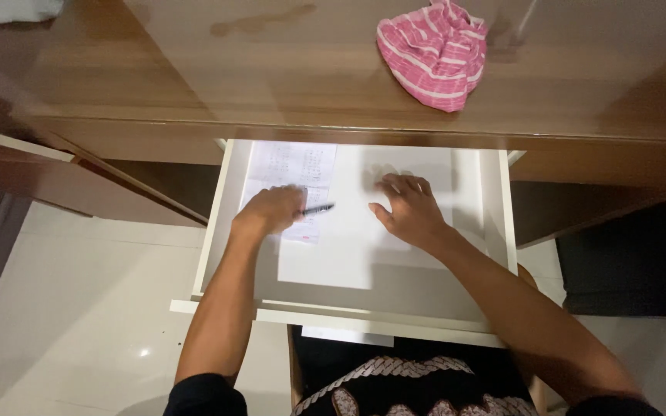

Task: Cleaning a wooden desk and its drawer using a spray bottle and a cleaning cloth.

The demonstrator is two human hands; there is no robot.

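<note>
Mid-frame, inside open white drawer point(495, 200): left hand point(271, 209) clenched around black pen point(319, 209) over printed sheet point(290, 166); right hand point(410, 209) released, flat on blank paper point(333, 262). Free room toward drawer's near edge. Pink striped cloth point(435, 55) upper right on wooden surface point(194, 69).

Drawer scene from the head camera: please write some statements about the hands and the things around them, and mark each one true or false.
1. The left hand holds a black pen. True.
2. The right hand lies flat on white paper in the open white drawer. True.
3. The drawer is closed. False: it is pulled out under the wooden desk.
4. The pink striped cloth lies inside the drawer. False: it sits on the desk top.
5. The right hand has its grip on the pen. False: it holds nothing.
</note>
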